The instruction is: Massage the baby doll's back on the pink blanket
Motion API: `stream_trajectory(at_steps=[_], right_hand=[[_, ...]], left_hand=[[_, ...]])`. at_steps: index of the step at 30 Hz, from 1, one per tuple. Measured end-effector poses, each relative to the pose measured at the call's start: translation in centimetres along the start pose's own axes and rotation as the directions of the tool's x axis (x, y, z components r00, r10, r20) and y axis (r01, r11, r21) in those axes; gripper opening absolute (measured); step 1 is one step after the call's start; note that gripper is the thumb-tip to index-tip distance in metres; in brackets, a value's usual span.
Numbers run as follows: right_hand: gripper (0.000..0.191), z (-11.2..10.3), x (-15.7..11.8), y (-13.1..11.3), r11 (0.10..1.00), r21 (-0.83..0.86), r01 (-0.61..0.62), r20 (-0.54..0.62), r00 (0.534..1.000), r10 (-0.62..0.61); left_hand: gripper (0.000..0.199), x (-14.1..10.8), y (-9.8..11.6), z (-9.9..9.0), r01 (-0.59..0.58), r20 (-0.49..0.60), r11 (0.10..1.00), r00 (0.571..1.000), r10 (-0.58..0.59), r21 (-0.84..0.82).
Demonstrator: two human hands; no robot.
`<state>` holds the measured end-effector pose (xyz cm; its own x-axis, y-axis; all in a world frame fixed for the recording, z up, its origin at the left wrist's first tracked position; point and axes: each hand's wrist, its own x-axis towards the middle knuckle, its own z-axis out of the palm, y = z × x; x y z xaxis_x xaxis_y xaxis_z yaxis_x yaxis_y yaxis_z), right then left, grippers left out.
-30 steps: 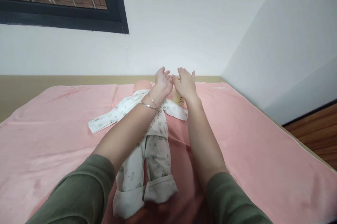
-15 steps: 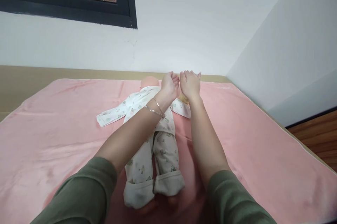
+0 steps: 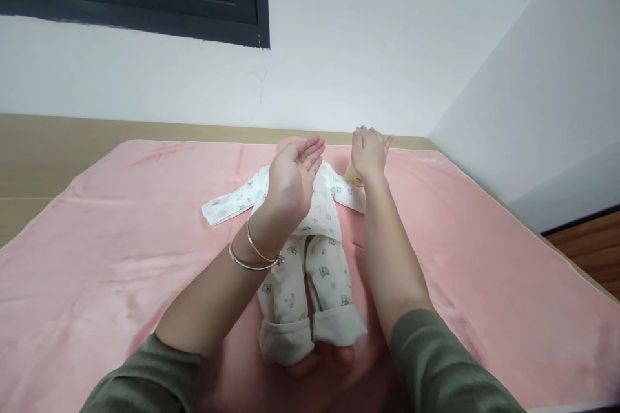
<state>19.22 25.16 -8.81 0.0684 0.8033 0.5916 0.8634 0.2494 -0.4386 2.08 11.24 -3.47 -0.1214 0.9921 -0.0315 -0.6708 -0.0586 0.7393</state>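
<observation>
A baby doll in white printed pyjamas (image 3: 323, 212) lies on a pink sheet (image 3: 450, 232), its head (image 3: 287, 143) toward the wall and partly hidden. Over its chest, my left hand (image 3: 293, 177) is open and lightly cupped, palm turned up and to the right; nothing shows in it. Two bangles (image 3: 254, 261) circle that wrist. Beyond the doll's right-hand sleeve, my right hand (image 3: 369, 153) is bent over a pale yellow container (image 3: 353, 175) with dark print. Its palm and most of the container are hidden, but the fingers appear closed around the container's top.
A white wall (image 3: 339, 77) rises behind the bed-like surface, with a dark window frame (image 3: 194, 15) at upper left. Wooden edging (image 3: 58, 148) shows past the sheet. A brown wooden panel (image 3: 588, 248) stands at the right.
My left hand has drawn back toward me, away from my right hand, and its fingers have straightened. My right hand stays over the yellow container. The whole view has shifted slightly.
</observation>
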Motion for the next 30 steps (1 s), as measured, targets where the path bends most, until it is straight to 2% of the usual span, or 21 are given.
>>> stream_trajectory(at_steps=[4,9,12,14,17,19,20,22,24,26,28,30], right_hand=[[0.055,-0.2,0.1,-0.3,1.000,-0.005,-0.019,0.033,0.999,0.019],[0.049,-1.3,0.5,-0.4,0.999,-0.011,-0.048,0.119,0.992,0.049],[0.049,-3.0,0.4,-1.7,1.000,0.021,0.011,0.120,0.993,-0.013],[0.053,-4.4,-0.4,-3.9,0.992,0.085,0.093,0.107,0.989,-0.102],[0.064,-6.1,-3.1,-8.7,0.955,0.205,0.213,0.125,0.962,-0.242],[0.063,-6.8,-5.8,-12.1,0.938,0.244,0.248,0.151,0.945,-0.289],[0.061,-7.0,-7.3,-13.7,0.934,0.247,0.257,0.166,0.939,-0.302],[0.060,-7.5,-10.2,-16.2,0.924,0.276,0.265,0.154,0.937,-0.315],[0.060,-8.3,-12.8,-17.8,0.896,0.345,0.278,0.184,0.917,-0.355],[0.063,-9.4,-14.8,-18.7,0.815,0.495,0.301,0.200,0.873,-0.445],[0.067,-10.7,-16.0,-19.0,0.770,0.561,0.304,0.233,0.835,-0.499],[0.068,-11.7,-16.3,-19.0,0.766,0.556,0.323,0.256,0.810,-0.527]], left_hand=[[0.037,-1.0,1.0,-0.2,-0.025,0.035,1.000,0.999,0.024,0.003],[0.035,-1.8,1.9,-0.2,0.005,0.057,1.000,0.998,-0.005,-0.003],[0.032,-1.7,1.9,-0.4,0.019,0.050,1.000,0.999,-0.019,-0.002],[0.028,-1.7,1.9,-0.4,0.034,0.049,0.999,0.998,-0.034,0.012],[0.026,-2.6,2.2,0.0,0.044,0.136,0.998,0.990,-0.049,0.036],[0.033,-3.6,2.7,0.4,0.037,0.225,0.998,0.973,-0.045,0.041],[0.039,-4.1,3.0,0.7,0.028,0.245,0.999,0.969,-0.037,0.041],[0.045,-4.9,3.8,0.8,-0.011,0.212,0.999,0.977,0.003,0.037],[0.048,-5.0,4.5,0.6,-0.052,0.126,0.998,0.991,0.047,0.037],[0.052,-4.7,4.8,0.0,-0.094,0.078,0.995,0.993,0.091,0.041],[0.052,-4.2,4.6,-0.5,-0.137,0.086,0.990,0.987,0.133,0.037],[0.046,-4.0,3.8,-0.7,-0.182,0.124,0.983,0.976,0.178,0.022]])
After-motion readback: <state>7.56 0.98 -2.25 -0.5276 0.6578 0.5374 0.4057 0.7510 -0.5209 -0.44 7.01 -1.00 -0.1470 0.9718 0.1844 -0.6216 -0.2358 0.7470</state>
